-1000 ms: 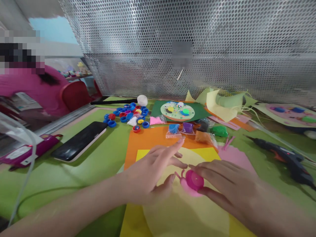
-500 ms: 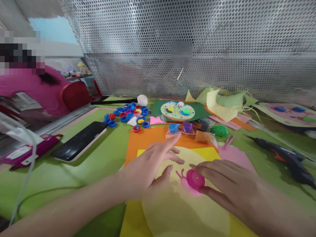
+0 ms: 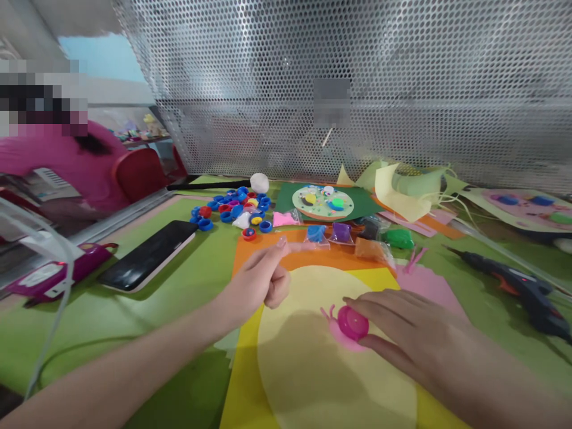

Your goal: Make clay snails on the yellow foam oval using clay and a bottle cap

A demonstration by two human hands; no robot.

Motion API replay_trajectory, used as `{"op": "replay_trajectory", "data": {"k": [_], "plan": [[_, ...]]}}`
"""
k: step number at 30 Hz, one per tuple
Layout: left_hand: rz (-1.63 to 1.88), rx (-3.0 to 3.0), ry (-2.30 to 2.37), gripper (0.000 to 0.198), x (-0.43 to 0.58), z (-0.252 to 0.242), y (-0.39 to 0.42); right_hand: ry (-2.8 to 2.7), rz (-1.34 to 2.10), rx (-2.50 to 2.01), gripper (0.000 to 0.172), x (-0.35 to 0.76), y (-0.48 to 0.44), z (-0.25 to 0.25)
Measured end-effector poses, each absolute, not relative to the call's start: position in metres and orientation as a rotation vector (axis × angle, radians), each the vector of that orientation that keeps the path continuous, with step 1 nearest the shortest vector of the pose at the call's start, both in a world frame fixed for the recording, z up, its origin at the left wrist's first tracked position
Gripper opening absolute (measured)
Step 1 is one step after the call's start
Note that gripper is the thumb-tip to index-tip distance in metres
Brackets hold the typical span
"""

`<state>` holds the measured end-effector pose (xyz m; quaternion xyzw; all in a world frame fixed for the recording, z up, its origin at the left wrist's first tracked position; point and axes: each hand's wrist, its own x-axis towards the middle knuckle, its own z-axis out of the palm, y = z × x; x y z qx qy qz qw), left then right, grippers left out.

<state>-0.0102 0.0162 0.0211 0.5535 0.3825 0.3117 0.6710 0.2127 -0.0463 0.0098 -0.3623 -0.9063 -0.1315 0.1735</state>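
Note:
My right hand [image 3: 406, 325] lies low on a pale yellow paper circle [image 3: 313, 375]. Its forefinger and thumb close round a pink bottle cap [image 3: 353, 322] that forms the shell of a small pink snail shape. My left hand [image 3: 261, 279] hovers above the left edge of the circle, over the orange sheet [image 3: 313, 260]. Its fingers are curled into a loose fist with the forefinger stretched forward, and nothing shows in it. The circle rests on a bright yellow sheet [image 3: 241, 393].
Ahead lie small bags of coloured clay [image 3: 342, 232], a green clay lump [image 3: 397, 238], a pile of blue and red bottle caps [image 3: 235, 205] and a decorated disc on green card [image 3: 322, 202]. A phone [image 3: 147, 255] lies left, a glue gun [image 3: 522, 286] right. A person in pink [image 3: 58, 161] sits far left.
My left hand has lifted off the yellow circle and moved up and left, its spread fingers curling into a fist with the forefinger out. The right hand stays on the pink cap.

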Motion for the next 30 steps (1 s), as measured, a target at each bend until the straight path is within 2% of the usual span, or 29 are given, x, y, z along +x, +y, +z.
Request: {"op": "replay_trajectory", "data": {"k": [6, 12, 18, 25, 30], "plan": [[0.73, 1.069, 0.845, 0.046, -0.011, 0.015, 0.019, -2.573, -0.462, -0.983, 0.044, 0.212, -0.044, 0.009], [0.702, 0.953, 0.769, 0.063, -0.009, 0.015, 0.022, -2.565, -0.541, -0.955, 0.046, 0.214, -0.042, 0.013], [0.794, 1.039, 0.739, 0.053, -0.01, 0.018, 0.016, -2.55, -0.498, -1.005, 0.051, 0.214, -0.042, 0.015], [0.864, 1.09, 0.756, 0.064, -0.013, 0.025, 0.011, -2.576, -0.532, -0.971, 0.046, 0.219, -0.041, 0.01], [0.8, 1.056, 0.785, 0.063, -0.014, 0.021, 0.015, -2.571, -0.516, -1.011, 0.047, 0.223, -0.04, 0.006]]}}
